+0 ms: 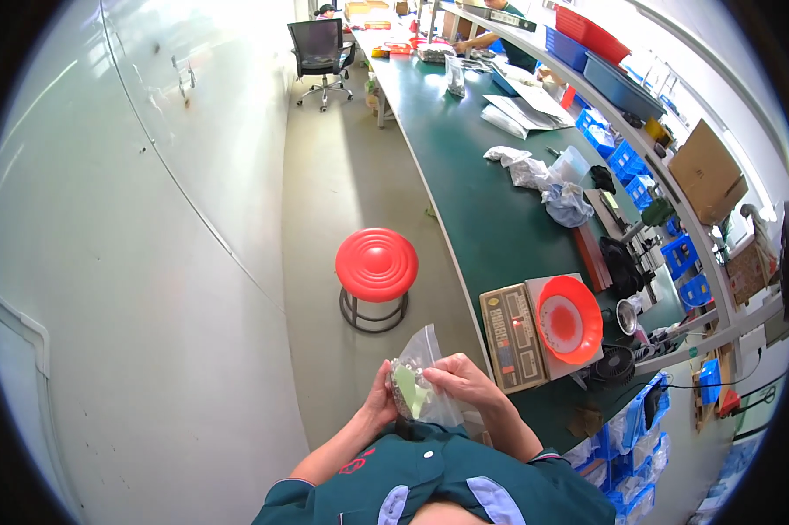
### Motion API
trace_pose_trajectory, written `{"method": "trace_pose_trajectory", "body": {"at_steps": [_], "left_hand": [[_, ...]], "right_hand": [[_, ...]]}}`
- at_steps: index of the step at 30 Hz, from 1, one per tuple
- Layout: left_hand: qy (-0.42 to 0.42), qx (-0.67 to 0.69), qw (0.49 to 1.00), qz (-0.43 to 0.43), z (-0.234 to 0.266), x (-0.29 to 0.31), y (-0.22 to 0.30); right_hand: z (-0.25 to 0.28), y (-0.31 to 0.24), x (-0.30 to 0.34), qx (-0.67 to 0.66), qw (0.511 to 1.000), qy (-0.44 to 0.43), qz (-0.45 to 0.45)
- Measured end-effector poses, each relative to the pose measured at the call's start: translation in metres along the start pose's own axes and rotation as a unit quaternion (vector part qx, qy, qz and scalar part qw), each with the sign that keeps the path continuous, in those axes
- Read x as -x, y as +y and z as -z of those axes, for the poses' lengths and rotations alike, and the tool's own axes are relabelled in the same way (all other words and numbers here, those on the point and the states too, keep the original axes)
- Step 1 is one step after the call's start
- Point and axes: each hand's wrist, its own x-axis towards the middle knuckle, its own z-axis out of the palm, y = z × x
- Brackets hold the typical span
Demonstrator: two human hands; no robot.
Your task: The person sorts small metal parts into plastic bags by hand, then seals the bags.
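Room between wall [167, 350] and left hand [380, 399]; obstacles: stool [377, 262] ahead, scale [510, 339] (bowl [569, 320] atop) right.

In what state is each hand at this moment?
Left hand: holding the clear plastic bag by its left side.
Right hand: holding the same bag by its right side.

Glossy plastic bag [424, 348], smooth, shiny stool seat [377, 264]

So this long green desk [482, 227] has a scale [510, 346] (near end), plus white sheets [541, 107] and crumpled plastic bags [529, 171].
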Motion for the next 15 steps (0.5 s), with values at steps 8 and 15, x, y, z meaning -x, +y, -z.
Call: {"method": "trace_pose_trajectory", "body": {"at_steps": [8,15], "left_hand": [[0.029,0.036,0.999,-0.022,0.052,0.011,0.040],[0.125,0.104,0.981,-0.106,0.077,0.028,0.080]], "right_hand": [[0.014,-0.010,-0.049,-0.008,0.991,0.134,-0.001],[0.092,0.015,-0.101,-0.017,0.952,0.303,0.040]]}}
